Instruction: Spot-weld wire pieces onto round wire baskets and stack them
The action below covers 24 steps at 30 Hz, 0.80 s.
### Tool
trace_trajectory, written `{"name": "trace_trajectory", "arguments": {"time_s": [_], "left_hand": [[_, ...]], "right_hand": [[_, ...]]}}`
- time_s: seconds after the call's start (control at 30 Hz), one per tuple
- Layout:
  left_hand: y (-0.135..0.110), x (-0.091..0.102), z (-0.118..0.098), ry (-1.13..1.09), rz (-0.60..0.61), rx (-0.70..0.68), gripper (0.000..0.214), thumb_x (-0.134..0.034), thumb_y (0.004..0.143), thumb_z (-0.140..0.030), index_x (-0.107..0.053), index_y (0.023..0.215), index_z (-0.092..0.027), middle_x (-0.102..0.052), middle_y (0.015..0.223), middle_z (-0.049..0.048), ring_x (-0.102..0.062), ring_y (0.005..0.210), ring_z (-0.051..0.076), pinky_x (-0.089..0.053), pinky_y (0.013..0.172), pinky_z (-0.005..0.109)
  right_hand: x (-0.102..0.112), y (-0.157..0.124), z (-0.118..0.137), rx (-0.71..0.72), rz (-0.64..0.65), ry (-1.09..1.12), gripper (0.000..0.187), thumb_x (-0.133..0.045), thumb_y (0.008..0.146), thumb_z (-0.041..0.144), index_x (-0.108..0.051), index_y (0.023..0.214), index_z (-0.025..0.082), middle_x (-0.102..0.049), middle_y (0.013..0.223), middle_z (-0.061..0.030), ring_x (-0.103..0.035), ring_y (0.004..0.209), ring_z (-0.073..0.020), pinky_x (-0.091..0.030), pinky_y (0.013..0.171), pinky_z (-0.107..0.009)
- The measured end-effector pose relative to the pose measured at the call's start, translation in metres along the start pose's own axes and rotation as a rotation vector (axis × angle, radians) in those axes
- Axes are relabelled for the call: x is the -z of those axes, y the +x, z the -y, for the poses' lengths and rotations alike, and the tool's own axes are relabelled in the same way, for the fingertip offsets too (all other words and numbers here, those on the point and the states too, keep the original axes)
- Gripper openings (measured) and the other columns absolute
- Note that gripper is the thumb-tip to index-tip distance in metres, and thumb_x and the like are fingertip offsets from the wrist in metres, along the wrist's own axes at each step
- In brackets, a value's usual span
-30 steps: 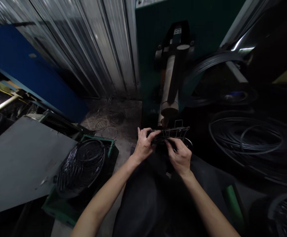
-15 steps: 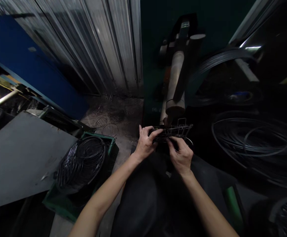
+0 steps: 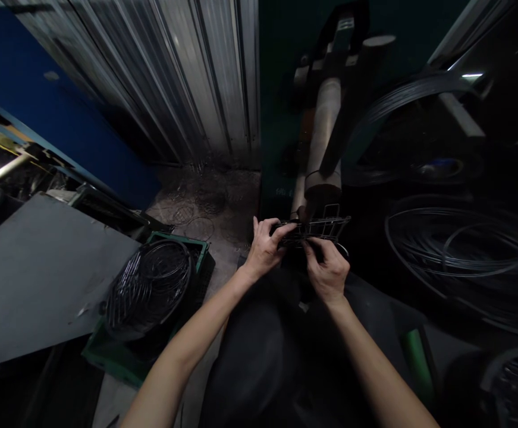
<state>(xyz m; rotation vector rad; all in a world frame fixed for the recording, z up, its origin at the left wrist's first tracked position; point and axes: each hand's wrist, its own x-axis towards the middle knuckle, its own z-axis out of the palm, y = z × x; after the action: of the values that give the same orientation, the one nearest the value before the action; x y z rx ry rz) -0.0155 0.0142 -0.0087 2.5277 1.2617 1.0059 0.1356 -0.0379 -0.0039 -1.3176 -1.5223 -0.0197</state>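
A small wire basket (image 3: 336, 227) of thin dark rods sits under the machine's round metal arm (image 3: 325, 134), close to its lower tip. My left hand (image 3: 267, 242) grips the basket's left side, thumb and forefinger stretched along the wires. Below the basket's near edge, my right hand (image 3: 329, 266) has its thumb and fingers pinched on the wirework; whether a separate small piece lies in that pinch cannot be made out. The hands and dim light hide part of the basket.
A green crate (image 3: 203, 246) at the left carries a bundle of wire rings (image 3: 151, 285). Beside it is a grey panel (image 3: 40, 279). Large wire coils (image 3: 459, 241) lie on the right, near a green tube (image 3: 418, 362). Corrugated metal (image 3: 196, 77) stands behind.
The view has shifted slightly, so the machine appears a little farther right and higher. Both hands keep their hold on the basket, which has risen slightly in view.
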Motion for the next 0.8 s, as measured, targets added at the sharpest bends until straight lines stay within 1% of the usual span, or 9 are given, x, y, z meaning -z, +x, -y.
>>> {"name": "trace_trajectory", "arguments": {"time_s": [0.17, 0.33, 0.4, 0.47, 0.53, 0.6, 0.7, 0.8], "left_hand": [[0.001, 0.002, -0.001, 0.031, 0.019, 0.014, 0.057, -0.059, 0.076, -0.012, -0.045, 0.129, -0.030, -0.042, 0.117, 0.0063, -0.045, 0.113, 0.023, -0.019, 0.109, 0.065], [-0.001, 0.001, 0.003, 0.034, -0.016, -0.028, 0.053, -0.056, 0.080, -0.015, -0.044, 0.129, -0.029, -0.043, 0.119, 0.0067, -0.045, 0.115, 0.024, -0.017, 0.110, 0.064], [-0.002, -0.001, 0.007, 0.012, -0.047, -0.061, 0.048, -0.055, 0.083, -0.022, -0.041, 0.129, -0.027, -0.044, 0.120, 0.0077, -0.046, 0.115, 0.024, -0.017, 0.110, 0.064], [-0.003, -0.004, 0.010, -0.019, -0.085, -0.096, 0.047, -0.052, 0.086, -0.034, -0.038, 0.130, -0.026, -0.047, 0.121, 0.0088, -0.047, 0.113, 0.024, -0.016, 0.110, 0.063], [-0.005, -0.006, 0.011, -0.048, -0.123, -0.114, 0.050, -0.047, 0.088, -0.047, -0.034, 0.131, -0.025, -0.049, 0.121, 0.0095, -0.047, 0.113, 0.024, -0.015, 0.110, 0.062], [-0.006, -0.007, 0.010, -0.069, -0.149, -0.110, 0.052, -0.041, 0.089, -0.053, -0.032, 0.132, -0.026, -0.050, 0.122, 0.0101, -0.047, 0.114, 0.024, -0.015, 0.110, 0.062], [-0.007, -0.006, 0.006, -0.084, -0.152, -0.099, 0.052, -0.039, 0.090, -0.054, -0.030, 0.132, -0.025, -0.051, 0.122, 0.0107, -0.048, 0.114, 0.024, -0.015, 0.109, 0.063], [-0.008, -0.003, 0.004, -0.089, -0.148, -0.097, 0.050, -0.043, 0.089, -0.050, -0.031, 0.131, -0.025, -0.051, 0.121, 0.0105, -0.049, 0.114, 0.024, -0.015, 0.109, 0.063]], "right_hand": [[-0.001, 0.000, -0.002, -0.001, 0.004, 0.012, 0.012, -0.054, 0.091, 0.026, -0.062, 0.090, 0.017, -0.066, 0.079, -0.0044, -0.063, 0.071, -0.0149, -0.051, 0.067, -0.027], [-0.002, -0.001, -0.005, 0.007, -0.004, 0.016, 0.012, -0.054, 0.091, 0.026, -0.061, 0.090, 0.017, -0.066, 0.080, -0.0050, -0.063, 0.072, -0.0157, -0.051, 0.068, -0.028], [-0.001, -0.001, -0.006, 0.007, 0.002, 0.025, 0.013, -0.053, 0.091, 0.026, -0.061, 0.091, 0.017, -0.067, 0.082, -0.0055, -0.064, 0.074, -0.0163, -0.051, 0.069, -0.028], [0.000, 0.000, -0.005, 0.013, 0.013, 0.036, 0.013, -0.053, 0.091, 0.026, -0.062, 0.091, 0.017, -0.067, 0.082, -0.0058, -0.064, 0.074, -0.0164, -0.051, 0.069, -0.028], [0.001, 0.001, -0.005, 0.013, 0.024, 0.037, 0.013, -0.052, 0.091, 0.026, -0.062, 0.091, 0.017, -0.067, 0.082, -0.0058, -0.064, 0.074, -0.0162, -0.051, 0.069, -0.028], [0.000, 0.001, -0.004, 0.004, 0.024, 0.029, 0.013, -0.052, 0.091, 0.025, -0.062, 0.090, 0.017, -0.067, 0.083, -0.0059, -0.063, 0.074, -0.0160, -0.051, 0.069, -0.028], [0.000, 0.000, -0.004, 0.006, 0.007, 0.023, 0.013, -0.052, 0.091, 0.025, -0.062, 0.090, 0.017, -0.066, 0.082, -0.0059, -0.063, 0.073, -0.0157, -0.050, 0.069, -0.028], [-0.001, -0.001, -0.004, 0.002, 0.005, 0.025, 0.014, -0.052, 0.091, 0.026, -0.062, 0.090, 0.016, -0.066, 0.081, -0.0061, -0.063, 0.072, -0.0159, -0.050, 0.068, -0.028]]}}
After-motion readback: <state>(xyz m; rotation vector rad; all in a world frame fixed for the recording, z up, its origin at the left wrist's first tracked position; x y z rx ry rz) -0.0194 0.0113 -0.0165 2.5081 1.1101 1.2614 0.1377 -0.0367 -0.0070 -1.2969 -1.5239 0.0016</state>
